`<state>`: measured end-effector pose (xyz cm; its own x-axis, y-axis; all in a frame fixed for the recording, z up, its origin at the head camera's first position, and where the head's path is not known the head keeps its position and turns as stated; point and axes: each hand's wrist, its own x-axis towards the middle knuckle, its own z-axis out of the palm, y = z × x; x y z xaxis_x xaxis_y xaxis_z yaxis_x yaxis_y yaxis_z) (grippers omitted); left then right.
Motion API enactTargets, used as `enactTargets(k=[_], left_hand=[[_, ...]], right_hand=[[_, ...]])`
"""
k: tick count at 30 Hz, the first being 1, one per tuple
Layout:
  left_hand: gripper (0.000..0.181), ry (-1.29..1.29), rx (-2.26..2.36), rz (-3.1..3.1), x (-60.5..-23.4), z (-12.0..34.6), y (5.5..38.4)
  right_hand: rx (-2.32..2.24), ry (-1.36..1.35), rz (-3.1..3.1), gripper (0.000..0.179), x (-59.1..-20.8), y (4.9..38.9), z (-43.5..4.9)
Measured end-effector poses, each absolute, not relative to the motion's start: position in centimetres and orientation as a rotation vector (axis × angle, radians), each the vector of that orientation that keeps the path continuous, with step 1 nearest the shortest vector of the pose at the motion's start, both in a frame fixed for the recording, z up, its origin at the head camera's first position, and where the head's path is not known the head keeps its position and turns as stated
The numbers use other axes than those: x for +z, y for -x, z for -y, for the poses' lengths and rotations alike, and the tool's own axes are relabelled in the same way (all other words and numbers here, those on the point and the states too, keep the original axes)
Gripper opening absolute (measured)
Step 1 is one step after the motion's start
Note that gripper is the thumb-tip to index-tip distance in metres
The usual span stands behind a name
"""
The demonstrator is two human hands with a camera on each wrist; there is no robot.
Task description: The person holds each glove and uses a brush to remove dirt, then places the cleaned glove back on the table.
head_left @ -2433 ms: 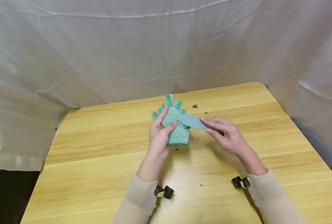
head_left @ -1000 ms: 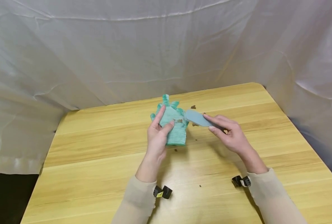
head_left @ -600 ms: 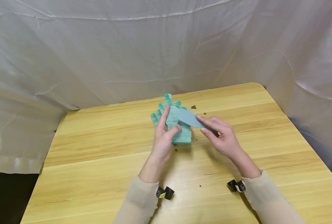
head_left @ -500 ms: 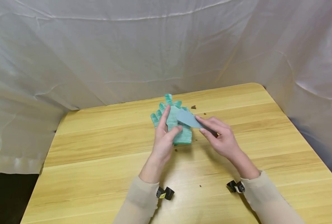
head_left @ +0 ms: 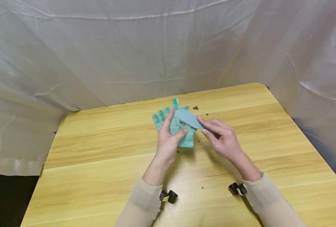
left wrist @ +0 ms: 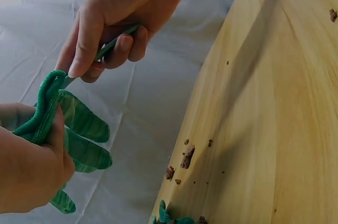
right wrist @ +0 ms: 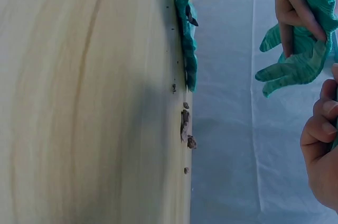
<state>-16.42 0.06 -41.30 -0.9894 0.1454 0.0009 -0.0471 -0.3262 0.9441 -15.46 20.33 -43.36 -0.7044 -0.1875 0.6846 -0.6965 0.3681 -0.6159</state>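
Note:
My left hand (head_left: 168, 142) holds up a green knitted glove (head_left: 187, 140), thumb on its face and index finger along it. Its striped fingers point away from me. In my right hand (head_left: 224, 138) is a flat blue-grey scraper (head_left: 189, 119), pinched between thumb and fingers. The scraper's blade overlaps the glove's palm, beside a dark smear (head_left: 184, 125). In the left wrist view the scraper's thin handle (left wrist: 108, 47) runs through my curled right fingers. The right wrist view catches the glove (right wrist: 296, 68) bunched around my left fingers.
A second green glove (right wrist: 187, 39) lies on the wooden table (head_left: 99, 186) beneath my hands, hidden in the head view. Brown dirt clumps (left wrist: 187, 157) and crumbs (head_left: 195, 107) are scattered about. A pale curtain (head_left: 128, 56) hangs behind the table.
My left hand has shifted right and turned the glove slightly. The scraper has moved left, from the glove's edge over its palm. A dark smear now shows beside the blade.

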Motion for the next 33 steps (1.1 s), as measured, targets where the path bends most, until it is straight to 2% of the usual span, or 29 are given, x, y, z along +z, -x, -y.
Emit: enactTargets(k=[20, 26, 33], left_hand=[[0.089, -0.039, 2.403, -1.787, -41.5, -0.5, 16.3], [0.087, -0.062, 2.393, -1.769, -41.3, -0.5, 16.0], [0.087, -0.034, 2.401, -1.752, -40.9, -0.5, 15.8]], right_hand=[[1.334, -0.768, 2.105, 0.047, -43.1, 15.0, -19.3], [1.258, -0.663, 2.151, 0.046, -43.3, 15.2, -19.8], [1.39, -0.633, 2.105, 0.047, -43.1, 14.9, -20.2]])
